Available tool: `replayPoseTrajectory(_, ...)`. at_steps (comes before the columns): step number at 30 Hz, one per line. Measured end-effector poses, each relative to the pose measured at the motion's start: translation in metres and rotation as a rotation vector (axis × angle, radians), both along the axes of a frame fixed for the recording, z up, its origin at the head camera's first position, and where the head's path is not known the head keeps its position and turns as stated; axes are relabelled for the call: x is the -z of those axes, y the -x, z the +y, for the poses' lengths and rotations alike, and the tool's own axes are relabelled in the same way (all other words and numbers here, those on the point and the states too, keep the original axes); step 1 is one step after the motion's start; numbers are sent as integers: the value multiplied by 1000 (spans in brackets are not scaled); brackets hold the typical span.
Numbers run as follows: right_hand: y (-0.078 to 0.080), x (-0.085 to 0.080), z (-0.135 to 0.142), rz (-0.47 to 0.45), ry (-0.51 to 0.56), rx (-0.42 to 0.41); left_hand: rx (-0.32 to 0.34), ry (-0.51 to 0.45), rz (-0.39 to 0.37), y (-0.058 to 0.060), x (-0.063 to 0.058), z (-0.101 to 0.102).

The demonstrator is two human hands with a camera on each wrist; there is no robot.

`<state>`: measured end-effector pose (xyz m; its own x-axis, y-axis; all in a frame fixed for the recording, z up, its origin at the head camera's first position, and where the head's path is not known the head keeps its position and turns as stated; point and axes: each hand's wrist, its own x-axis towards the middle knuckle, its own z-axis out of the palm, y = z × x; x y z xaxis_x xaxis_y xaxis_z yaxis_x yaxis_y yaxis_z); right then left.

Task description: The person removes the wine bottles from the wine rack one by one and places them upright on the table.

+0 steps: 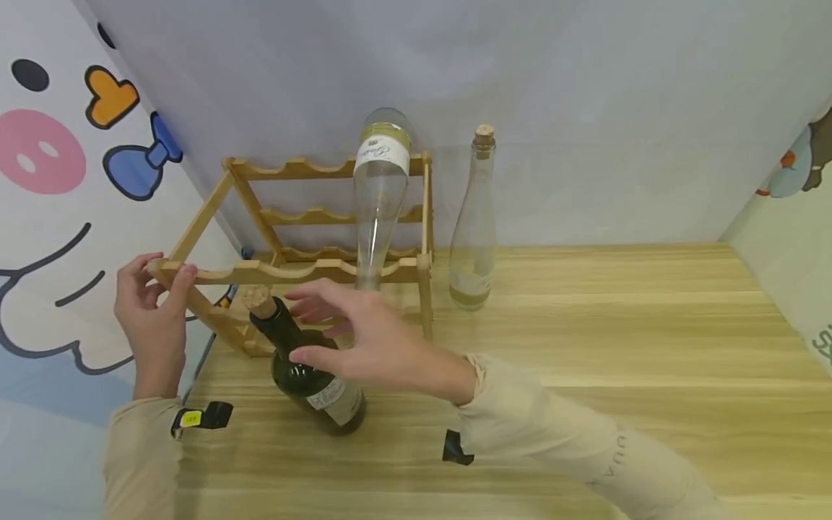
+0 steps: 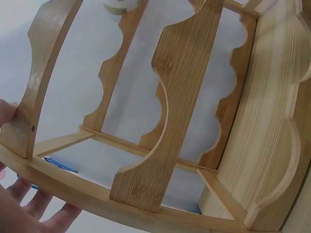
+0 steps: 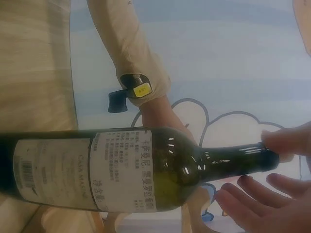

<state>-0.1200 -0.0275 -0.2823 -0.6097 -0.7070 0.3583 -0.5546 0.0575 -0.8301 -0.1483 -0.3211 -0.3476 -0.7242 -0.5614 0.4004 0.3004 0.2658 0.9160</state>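
My left hand (image 1: 152, 310) grips the near left top corner of a wooden wine rack (image 1: 260, 273), thumb on the rail and fingers around the outer side. In front of the rack stands a dark green wine bottle (image 1: 302, 368) with a cork (image 1: 258, 300) in its neck. Around that neck hovers my right hand (image 1: 370, 347), fingers spread and loosely bent. In the right wrist view the thumb overlaps the neck near the cork, while the other fingers (image 3: 248, 204) are apart from the glass; whether the thumb touches cannot be told.
A clear bottle (image 1: 380, 188) lies neck forward across the rack's top right slot. Right of the rack, another clear corked bottle (image 1: 473, 231) stands upright on the wooden table (image 1: 617, 325). A grey backdrop (image 1: 585, 130) rises behind, and a cartoon-printed panel (image 1: 52, 238) borders the left side.
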Motion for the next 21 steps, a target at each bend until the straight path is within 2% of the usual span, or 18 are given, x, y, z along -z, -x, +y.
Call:
replayPoseTrajectory(5, -1, 7, -10, 21, -8, 1, 9, 7, 30, 0, 1, 0)
replayPoseTrajectory(14, -3, 21, -25, 114, -16, 64, -16, 23, 16, 0, 2, 0)
replayPoseTrajectory(21, -3, 27, -31, 125, 26, 74, -17, 33, 0, 1, 3, 0)
